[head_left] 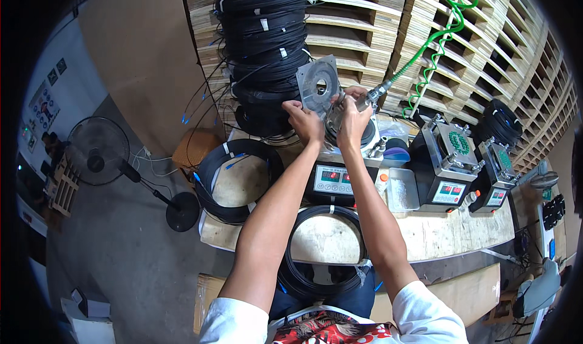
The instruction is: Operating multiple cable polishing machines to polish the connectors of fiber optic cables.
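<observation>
Both hands are raised over the far edge of the tabletop (pixel 437 237): the left hand (pixel 305 123) grips a grey metal plate (pixel 317 86) tilted upward, the right hand (pixel 352 120) closed around an air nozzle (pixel 371 96) on a green coiled hose (pixel 434 52). Seemingly cleaning the plate; next, it likely needs careful reseating on the machine (pixel 340 168) below.

Bare forearms, short white sleeves, red patterned shirt front

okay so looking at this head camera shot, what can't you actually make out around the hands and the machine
- Head view: what the right hand grips is hidden by its own fingers.
- The machine top is covered by both hands and the raised metal plate.
- Left hand fingertips are hidden behind the plate.
- The coiled green hose is cut off by the top edge.
</observation>
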`<state>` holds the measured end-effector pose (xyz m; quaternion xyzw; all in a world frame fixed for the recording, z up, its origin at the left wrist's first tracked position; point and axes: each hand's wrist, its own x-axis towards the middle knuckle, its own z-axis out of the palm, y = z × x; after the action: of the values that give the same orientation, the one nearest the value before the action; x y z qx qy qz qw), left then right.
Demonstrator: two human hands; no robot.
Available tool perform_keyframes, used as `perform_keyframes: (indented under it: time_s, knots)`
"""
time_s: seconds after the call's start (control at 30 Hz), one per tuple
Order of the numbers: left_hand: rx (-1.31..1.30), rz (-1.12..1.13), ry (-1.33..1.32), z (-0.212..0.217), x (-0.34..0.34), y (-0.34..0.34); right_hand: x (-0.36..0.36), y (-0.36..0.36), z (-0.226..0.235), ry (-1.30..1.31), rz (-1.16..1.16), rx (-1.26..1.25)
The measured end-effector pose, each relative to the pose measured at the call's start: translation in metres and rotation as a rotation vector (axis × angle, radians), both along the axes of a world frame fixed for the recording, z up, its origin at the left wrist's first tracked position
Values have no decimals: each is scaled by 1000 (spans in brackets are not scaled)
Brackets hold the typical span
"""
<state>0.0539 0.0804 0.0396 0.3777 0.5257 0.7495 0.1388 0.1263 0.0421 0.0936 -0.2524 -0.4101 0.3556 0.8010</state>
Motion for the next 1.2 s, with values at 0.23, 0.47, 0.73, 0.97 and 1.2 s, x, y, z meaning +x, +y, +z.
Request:
perform_keyframes:
  time_s: [0.23, 0.47, 0.73, 0.97, 1.2]
  knots:
    - [-45, -15, 129, 2, -6, 0, 16, 16, 8, 82, -187, 99]
    - [-116, -51, 130, 7, -3, -2, 46, 30, -17, -70, -239, -59]
    - [-198, -68, 253, 5, -8, -1, 93, 3, 0, -83, -222, -90]
    - [-250, -60, 379, -6, -15, 10, 95, -33, 3, -71, -189, -76]
    - [-165, -43, 308, -4, -12, 7, 101, -65, 9, -146, 36, -175]
